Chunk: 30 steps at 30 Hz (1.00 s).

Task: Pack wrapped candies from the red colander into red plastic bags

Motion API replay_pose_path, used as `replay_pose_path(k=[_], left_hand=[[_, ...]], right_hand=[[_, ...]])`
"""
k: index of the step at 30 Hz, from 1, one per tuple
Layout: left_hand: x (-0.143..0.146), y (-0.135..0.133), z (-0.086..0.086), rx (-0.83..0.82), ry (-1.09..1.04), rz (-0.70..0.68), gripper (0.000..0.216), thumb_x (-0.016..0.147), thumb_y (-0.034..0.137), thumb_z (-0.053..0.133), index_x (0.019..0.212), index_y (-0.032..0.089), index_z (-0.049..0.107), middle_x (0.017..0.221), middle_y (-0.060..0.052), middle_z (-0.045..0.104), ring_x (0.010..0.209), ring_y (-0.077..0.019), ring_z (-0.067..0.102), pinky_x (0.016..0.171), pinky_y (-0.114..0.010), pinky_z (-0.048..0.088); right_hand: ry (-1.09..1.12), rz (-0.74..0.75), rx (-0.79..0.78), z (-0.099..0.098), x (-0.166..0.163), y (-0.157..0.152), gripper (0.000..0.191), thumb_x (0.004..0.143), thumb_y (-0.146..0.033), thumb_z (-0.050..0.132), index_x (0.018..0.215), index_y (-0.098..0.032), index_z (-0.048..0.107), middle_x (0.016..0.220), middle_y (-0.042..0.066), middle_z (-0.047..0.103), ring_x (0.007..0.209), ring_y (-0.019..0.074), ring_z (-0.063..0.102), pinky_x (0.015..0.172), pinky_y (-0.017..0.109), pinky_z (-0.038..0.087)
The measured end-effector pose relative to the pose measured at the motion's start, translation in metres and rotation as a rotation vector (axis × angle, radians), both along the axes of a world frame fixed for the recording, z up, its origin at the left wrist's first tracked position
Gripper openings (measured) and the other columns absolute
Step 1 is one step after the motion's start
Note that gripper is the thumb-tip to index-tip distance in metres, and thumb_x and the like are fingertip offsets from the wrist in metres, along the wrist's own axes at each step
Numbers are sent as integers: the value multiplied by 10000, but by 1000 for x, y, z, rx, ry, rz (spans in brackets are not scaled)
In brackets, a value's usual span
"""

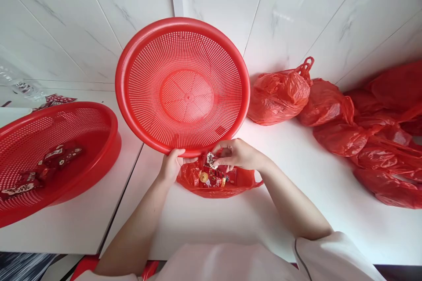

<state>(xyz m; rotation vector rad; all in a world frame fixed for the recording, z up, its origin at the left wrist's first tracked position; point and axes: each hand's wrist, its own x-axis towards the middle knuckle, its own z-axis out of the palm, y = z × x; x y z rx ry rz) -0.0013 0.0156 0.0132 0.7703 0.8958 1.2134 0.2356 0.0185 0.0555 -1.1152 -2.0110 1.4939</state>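
A large round red plastic colander (187, 94) is tilted up toward me, its inside bare except for a dark patch low on the right. My left hand (172, 164) is closed on its lower rim, thumb on top. Below the rim lies an open red plastic bag (216, 192) holding several red printed snack packets (214, 179). At the bag's mouth my right hand (235, 154) pinches a small red-and-white snack packet (211, 160), close under the colander's rim. Part of the bag is hidden behind the colander and my hands.
Another red colander (108, 129) with several snack packets (57, 156) stands at left. Tied red bags (280, 96) line the right side of the white table (231, 226) along the tiled wall. A clear plastic bottle (28, 90) lies at far left. A dark seam (121, 197) crosses the tabletop.
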Motion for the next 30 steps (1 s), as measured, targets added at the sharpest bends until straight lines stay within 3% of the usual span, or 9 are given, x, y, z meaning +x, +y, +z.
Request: replay_pose_path(k=[4, 8, 11, 16, 19, 21, 23, 26, 30], left_hand=[[-2, 1, 0, 34, -2, 74, 264, 732, 178, 595, 995, 164, 608, 1036, -65, 666, 1039, -276, 633, 794, -435, 591], [-3, 1, 4, 35, -53, 102, 200, 740, 175, 596, 940, 171, 609, 1023, -54, 672, 1043, -270, 632, 809, -430, 588], [-4, 0, 8, 2, -87, 45, 161, 752, 186, 577, 903, 165, 626, 1044, -65, 688, 1034, -272, 642, 814, -424, 586], [-8, -4, 17, 3, -28, -149, 214, 812, 294, 560, 929, 151, 668, 1052, -122, 705, 1024, -309, 658, 797, -426, 580], [-16, -12, 34, 80, 149, -402, 331, 814, 367, 620, 1085, 181, 657, 1210, -155, 647, 1064, -326, 645, 821, -428, 561], [-26, -23, 49, 115, 366, -497, 507, 754, 324, 708, 1241, 246, 592, 1300, -139, 598, 1099, -312, 630, 867, -409, 536], [-39, -38, 62, 131, 596, -384, 670, 709, 290, 754, 1335, 305, 518, 1298, -111, 604, 1095, -286, 633, 904, -380, 511], [-64, -60, 70, 54, 887, 51, 805, 720, 369, 740, 1438, 301, 382, 1180, -118, 666, 999, -288, 666, 901, -404, 496], [-101, -79, 64, -260, 1284, 491, 998, 763, 517, 641, 1516, 114, 124, 1004, -202, 686, 1036, -422, 613, 883, -580, 441]], right_hand=[[-105, -93, 369, 6, 0, -3, 253, 950, -375, 466, 1023, -222, 654, 865, 28, 718, 742, 167, 664, 744, 323, 541], [-96, -257, 471, 3, 5, 1, 387, 929, -248, 476, 1315, -265, 472, 1109, 51, 683, 908, 190, 681, 815, 357, 551], [-82, -336, 609, -1, 6, 6, 506, 870, -209, 549, 1356, -269, 420, 1265, 86, 580, 1023, 217, 639, 871, 399, 547], [-8, -498, 804, -3, 4, 11, 267, 818, -268, 641, 1063, -224, 544, 1069, 78, 592, 964, 218, 600, 877, 395, 552], [97, -578, 764, -1, 7, 11, 256, 837, -336, 628, 1044, -229, 521, 1049, 61, 582, 896, 190, 606, 836, 382, 577], [192, -628, 697, 1, 11, 12, 290, 829, -372, 638, 1044, -234, 503, 1048, 49, 575, 853, 172, 619, 813, 367, 587], [297, -678, 640, 4, 17, 12, 327, 803, -389, 670, 1032, -239, 491, 1024, 33, 564, 815, 156, 624, 789, 340, 591], [431, -717, 553, 10, 26, 12, 333, 799, -397, 679, 1028, -260, 481, 955, 9, 546, 801, 149, 624, 773, 327, 595], [534, -723, 484, 19, 35, 9, 265, 841, -403, 634, 1016, -279, 477, 935, 5, 540, 840, 163, 640, 741, 350, 610]])
